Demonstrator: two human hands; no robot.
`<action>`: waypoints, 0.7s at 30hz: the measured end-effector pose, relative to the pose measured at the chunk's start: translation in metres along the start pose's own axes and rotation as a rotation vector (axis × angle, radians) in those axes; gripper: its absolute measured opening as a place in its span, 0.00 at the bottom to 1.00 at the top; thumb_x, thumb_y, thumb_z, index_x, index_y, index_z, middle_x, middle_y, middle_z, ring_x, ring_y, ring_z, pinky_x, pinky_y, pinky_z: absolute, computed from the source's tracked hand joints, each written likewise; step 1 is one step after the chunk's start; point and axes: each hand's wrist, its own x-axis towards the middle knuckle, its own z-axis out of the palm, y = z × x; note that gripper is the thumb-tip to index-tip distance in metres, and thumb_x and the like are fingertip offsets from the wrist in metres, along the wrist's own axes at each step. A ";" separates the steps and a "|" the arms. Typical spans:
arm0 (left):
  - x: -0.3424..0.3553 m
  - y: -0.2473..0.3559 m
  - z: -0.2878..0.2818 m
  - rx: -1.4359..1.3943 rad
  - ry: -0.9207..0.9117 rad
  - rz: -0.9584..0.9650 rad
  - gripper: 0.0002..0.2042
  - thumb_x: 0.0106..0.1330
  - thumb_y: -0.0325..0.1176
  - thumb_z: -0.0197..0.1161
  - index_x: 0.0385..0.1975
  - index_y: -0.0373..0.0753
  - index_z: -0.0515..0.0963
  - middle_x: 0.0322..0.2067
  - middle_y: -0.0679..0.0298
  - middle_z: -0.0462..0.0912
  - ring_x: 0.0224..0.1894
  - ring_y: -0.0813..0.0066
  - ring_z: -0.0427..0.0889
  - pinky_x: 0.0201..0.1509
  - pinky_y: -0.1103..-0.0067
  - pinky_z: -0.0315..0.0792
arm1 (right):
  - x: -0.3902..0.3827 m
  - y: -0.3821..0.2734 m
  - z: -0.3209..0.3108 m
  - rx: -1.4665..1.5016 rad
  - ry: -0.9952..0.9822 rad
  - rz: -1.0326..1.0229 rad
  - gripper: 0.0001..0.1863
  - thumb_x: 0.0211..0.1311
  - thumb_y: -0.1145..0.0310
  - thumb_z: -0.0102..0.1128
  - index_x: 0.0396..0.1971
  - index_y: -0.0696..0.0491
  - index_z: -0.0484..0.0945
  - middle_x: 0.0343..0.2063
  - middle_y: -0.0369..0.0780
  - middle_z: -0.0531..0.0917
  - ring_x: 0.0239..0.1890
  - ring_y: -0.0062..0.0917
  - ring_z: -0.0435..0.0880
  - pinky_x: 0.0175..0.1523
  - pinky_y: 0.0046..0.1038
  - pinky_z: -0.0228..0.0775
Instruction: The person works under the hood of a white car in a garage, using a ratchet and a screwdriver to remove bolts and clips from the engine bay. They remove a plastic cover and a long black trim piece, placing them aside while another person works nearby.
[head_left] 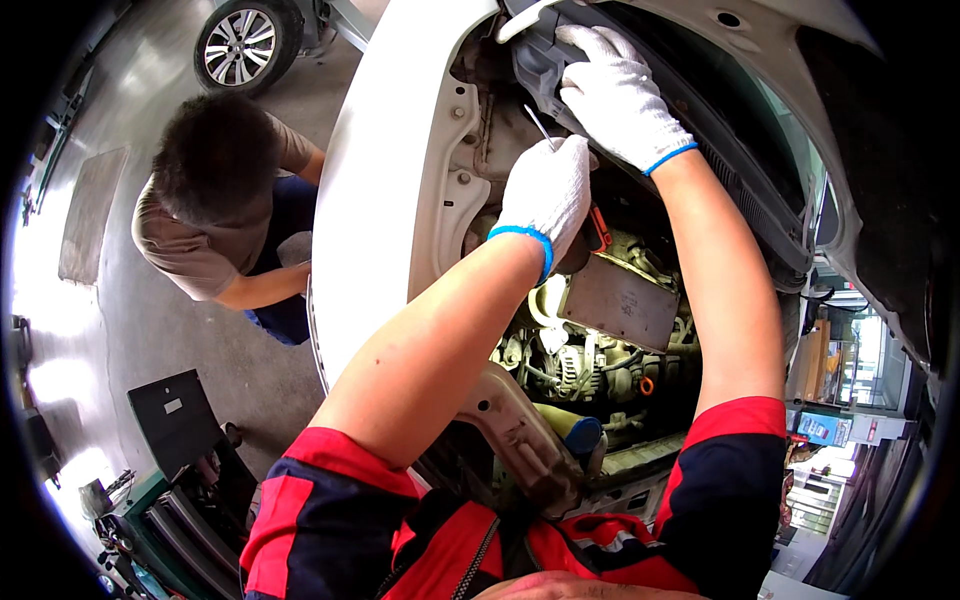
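Observation:
My left hand [545,195], in a white knit glove with a blue cuff, is closed around a screwdriver [601,228]. Its thin metal shaft sticks up past my fingers toward the inner edge of the fender, and its red and black handle shows below my palm. Farther up, my right hand [622,98], gloved the same way, has its fingers bent over a grey-black plastic cowl panel [538,62] at the base of the windshield. The fingertips are partly hidden against the panel. Beneath both hands lies the open engine bay, with a flat metal cover [622,300] over the engine.
The white fender [385,150] runs along the left of the bay, with the raised hood [885,190] on the right. Beyond the fender, another person [225,200] crouches by the car. A wheel [243,45] stands at the far left. A blue-capped container [583,434] sits nearer me.

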 end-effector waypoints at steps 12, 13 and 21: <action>-0.002 0.002 0.005 -0.055 0.003 -0.052 0.12 0.68 0.36 0.55 0.32 0.34 0.81 0.24 0.68 0.75 0.28 0.79 0.70 0.35 0.80 0.65 | 0.012 0.001 -0.007 0.088 -0.035 0.038 0.12 0.65 0.65 0.61 0.44 0.54 0.85 0.65 0.41 0.74 0.65 0.39 0.73 0.68 0.39 0.68; -0.001 0.001 -0.004 -0.024 0.024 -0.045 0.12 0.68 0.36 0.55 0.32 0.34 0.81 0.24 0.68 0.75 0.28 0.79 0.70 0.35 0.80 0.65 | 0.026 -0.018 -0.053 0.027 -0.234 -0.253 0.18 0.63 0.58 0.56 0.43 0.54 0.86 0.65 0.46 0.72 0.67 0.46 0.68 0.70 0.44 0.62; -0.005 0.010 0.004 -0.018 -0.014 -0.029 0.11 0.67 0.36 0.54 0.30 0.35 0.80 0.23 0.67 0.74 0.28 0.79 0.70 0.36 0.79 0.65 | 0.032 -0.012 -0.048 0.142 -0.123 -0.179 0.23 0.64 0.64 0.54 0.58 0.54 0.76 0.59 0.48 0.76 0.66 0.46 0.70 0.70 0.42 0.64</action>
